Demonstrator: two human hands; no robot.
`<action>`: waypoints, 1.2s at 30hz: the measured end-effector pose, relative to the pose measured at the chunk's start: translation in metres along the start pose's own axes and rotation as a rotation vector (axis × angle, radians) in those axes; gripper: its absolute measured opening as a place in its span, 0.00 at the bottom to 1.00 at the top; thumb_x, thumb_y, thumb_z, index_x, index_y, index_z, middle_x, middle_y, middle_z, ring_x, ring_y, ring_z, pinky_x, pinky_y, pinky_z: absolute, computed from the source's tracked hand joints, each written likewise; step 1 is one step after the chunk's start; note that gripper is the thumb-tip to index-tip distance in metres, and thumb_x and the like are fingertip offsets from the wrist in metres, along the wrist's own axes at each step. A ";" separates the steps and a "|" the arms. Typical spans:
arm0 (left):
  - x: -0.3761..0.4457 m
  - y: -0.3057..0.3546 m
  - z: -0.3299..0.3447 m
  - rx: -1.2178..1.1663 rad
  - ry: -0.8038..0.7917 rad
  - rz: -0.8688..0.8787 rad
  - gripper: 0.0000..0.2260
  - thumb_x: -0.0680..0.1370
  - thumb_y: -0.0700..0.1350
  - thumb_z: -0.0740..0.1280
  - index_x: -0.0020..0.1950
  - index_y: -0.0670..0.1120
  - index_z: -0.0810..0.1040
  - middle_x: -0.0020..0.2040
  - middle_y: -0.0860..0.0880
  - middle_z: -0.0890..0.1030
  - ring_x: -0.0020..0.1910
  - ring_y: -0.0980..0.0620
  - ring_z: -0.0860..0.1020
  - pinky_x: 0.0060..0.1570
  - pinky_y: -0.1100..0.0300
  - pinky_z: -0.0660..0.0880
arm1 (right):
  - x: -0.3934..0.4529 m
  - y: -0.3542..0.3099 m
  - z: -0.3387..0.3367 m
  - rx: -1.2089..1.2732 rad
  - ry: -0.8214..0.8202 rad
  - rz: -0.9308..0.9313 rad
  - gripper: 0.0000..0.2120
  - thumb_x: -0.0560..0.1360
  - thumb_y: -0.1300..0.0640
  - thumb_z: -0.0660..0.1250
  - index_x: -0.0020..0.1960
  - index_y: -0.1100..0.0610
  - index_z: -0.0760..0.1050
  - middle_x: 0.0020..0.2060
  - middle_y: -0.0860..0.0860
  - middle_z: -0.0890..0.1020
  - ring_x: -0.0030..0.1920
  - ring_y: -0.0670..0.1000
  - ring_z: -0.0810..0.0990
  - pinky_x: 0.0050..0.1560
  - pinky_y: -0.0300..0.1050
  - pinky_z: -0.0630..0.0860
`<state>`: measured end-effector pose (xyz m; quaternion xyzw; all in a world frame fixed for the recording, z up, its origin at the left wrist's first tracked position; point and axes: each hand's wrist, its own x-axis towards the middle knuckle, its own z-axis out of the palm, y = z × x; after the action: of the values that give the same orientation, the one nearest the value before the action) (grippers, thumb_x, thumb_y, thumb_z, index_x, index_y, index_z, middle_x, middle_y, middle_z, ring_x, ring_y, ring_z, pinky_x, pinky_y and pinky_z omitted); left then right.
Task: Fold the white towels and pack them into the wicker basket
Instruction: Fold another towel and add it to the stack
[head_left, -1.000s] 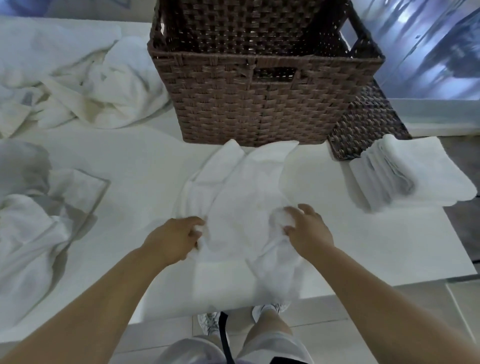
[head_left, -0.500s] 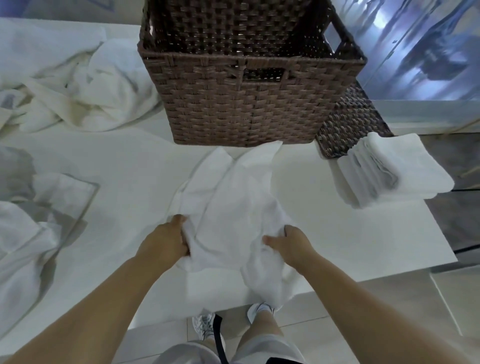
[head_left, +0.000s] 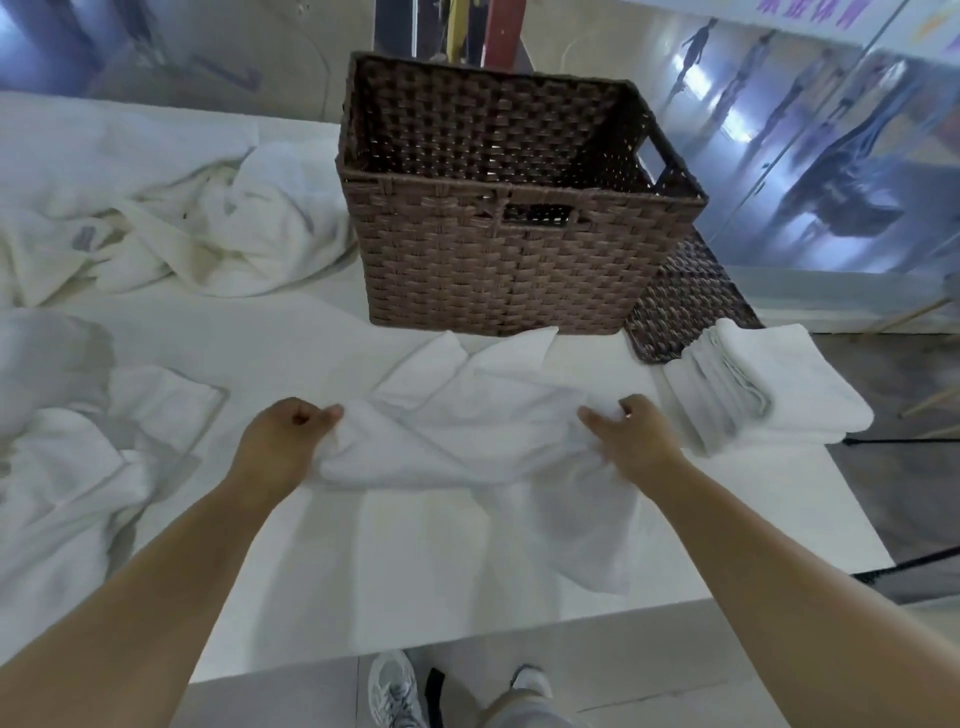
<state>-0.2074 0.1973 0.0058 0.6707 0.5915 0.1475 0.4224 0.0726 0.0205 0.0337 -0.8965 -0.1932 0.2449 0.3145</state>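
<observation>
1. head view: left hand (head_left: 278, 451) and right hand (head_left: 636, 444) each pinch closed on an end of the white towel (head_left: 467, 421).
2. towel lies stretched just in front of the wicker basket (head_left: 498, 260).
3. folded towels (head_left: 769, 387) sit at the basket's front-right corner.

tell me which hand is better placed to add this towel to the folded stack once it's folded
Right. The right hand grips the towel on the side next to the folded stack, which lies at the table's right end. The left hand would have to cross over the towel.
</observation>
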 end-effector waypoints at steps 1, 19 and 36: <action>-0.001 0.003 -0.006 -0.057 0.048 0.000 0.17 0.78 0.51 0.64 0.41 0.36 0.76 0.38 0.42 0.78 0.40 0.43 0.74 0.40 0.54 0.66 | 0.002 -0.003 -0.005 0.022 0.004 -0.014 0.15 0.73 0.48 0.71 0.43 0.58 0.69 0.35 0.50 0.74 0.33 0.50 0.73 0.30 0.42 0.67; -0.062 0.091 -0.068 -0.610 0.320 -0.002 0.10 0.78 0.51 0.65 0.43 0.45 0.76 0.46 0.43 0.77 0.48 0.43 0.77 0.50 0.47 0.77 | -0.011 -0.044 -0.129 0.440 0.139 -0.252 0.12 0.70 0.62 0.72 0.48 0.56 0.71 0.38 0.49 0.73 0.36 0.50 0.73 0.33 0.42 0.70; -0.137 0.158 -0.070 -0.208 0.502 0.276 0.11 0.71 0.42 0.75 0.47 0.45 0.74 0.42 0.44 0.76 0.42 0.44 0.73 0.39 0.55 0.72 | -0.044 -0.042 -0.232 0.360 0.185 -0.441 0.18 0.69 0.66 0.74 0.58 0.57 0.80 0.57 0.55 0.80 0.54 0.57 0.78 0.60 0.53 0.77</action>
<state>-0.1860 0.1081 0.2063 0.6406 0.5625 0.4242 0.3054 0.1589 -0.0796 0.2340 -0.7812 -0.3071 0.1186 0.5304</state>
